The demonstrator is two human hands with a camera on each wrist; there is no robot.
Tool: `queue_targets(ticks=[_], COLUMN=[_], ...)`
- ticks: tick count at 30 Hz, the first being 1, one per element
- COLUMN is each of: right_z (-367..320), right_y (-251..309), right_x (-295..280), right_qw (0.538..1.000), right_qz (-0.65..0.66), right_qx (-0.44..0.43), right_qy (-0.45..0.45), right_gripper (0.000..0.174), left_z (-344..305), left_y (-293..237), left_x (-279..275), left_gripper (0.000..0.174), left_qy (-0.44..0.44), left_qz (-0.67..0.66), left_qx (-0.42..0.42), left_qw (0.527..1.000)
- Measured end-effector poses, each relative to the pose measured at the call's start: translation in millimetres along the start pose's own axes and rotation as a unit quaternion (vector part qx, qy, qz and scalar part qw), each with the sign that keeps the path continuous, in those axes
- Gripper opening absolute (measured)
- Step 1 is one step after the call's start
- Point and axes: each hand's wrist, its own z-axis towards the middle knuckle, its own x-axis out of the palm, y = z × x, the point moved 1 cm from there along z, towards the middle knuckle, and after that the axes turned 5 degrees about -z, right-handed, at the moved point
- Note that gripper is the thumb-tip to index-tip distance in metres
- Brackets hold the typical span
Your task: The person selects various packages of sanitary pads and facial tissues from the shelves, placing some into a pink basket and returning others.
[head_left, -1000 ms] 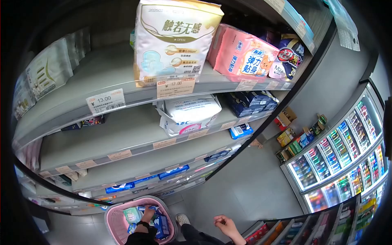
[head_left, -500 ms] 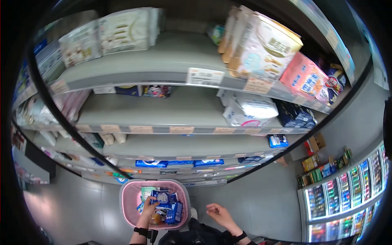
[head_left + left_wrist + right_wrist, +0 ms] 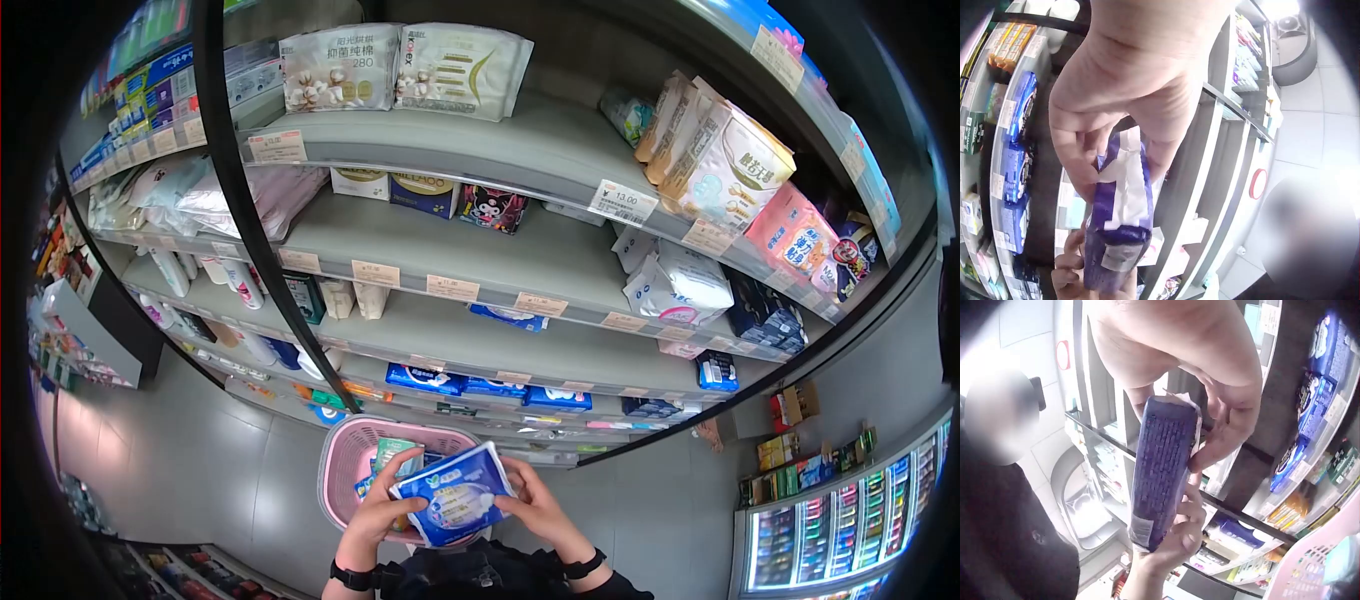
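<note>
While both hands grip it from either side, the blue pack (image 3: 455, 495) is tilted in front of the person, its printed face turned up to the head camera. The left hand (image 3: 378, 512) holds it at nine o'clock, thumb across the face and fingers around the edge and behind, pinching it between them. At three o'clock the right hand (image 3: 540, 510) does likewise, its thumb on the face near the edge. Each wrist wears a dark band (image 3: 352, 577).

The left wrist view shows a white strip (image 3: 1127, 181) along one narrow side of the pack; the right wrist view shows dense print on another, with a pale label (image 3: 1142, 530) at its end.

Taking the pack as the clock's centre, the pink basket (image 3: 332, 470) lies at ten o'clock, partly hidden by it in the head view (the right wrist view shows the two apart). A green packet (image 3: 397, 455) sits inside, near the left fingers. At twelve, a row of blue packets (image 3: 490, 385) lies on a low shelf, with a dark cartoon box (image 3: 493, 208) higher up. A tag (image 3: 624, 200) reading 13.00 is at one o'clock, a pink packet (image 3: 790, 235) at two, and lit coolers (image 3: 850, 520) at three.
</note>
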Motion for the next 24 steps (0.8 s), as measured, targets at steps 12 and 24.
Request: queue_targets(ticks=[12, 24], right_z=[-22, 6], right_y=[7, -6], right_x=[6, -16], right_qw=[0.992, 0.998], right_qz=[0.098, 0.015], right_qx=[0.016, 0.031], right_qy=[-0.081, -0.055], right_gripper=[0.054, 0.069], left_z=[8, -6], left_y=[15, 20], left_x=[13, 2], left_gripper=[0.061, 0.060], left_qy=[0.029, -0.001], left_qz=[-0.016, 0.111], left_qx=[-0.057, -0.045], left_qw=[0.998, 0.993])
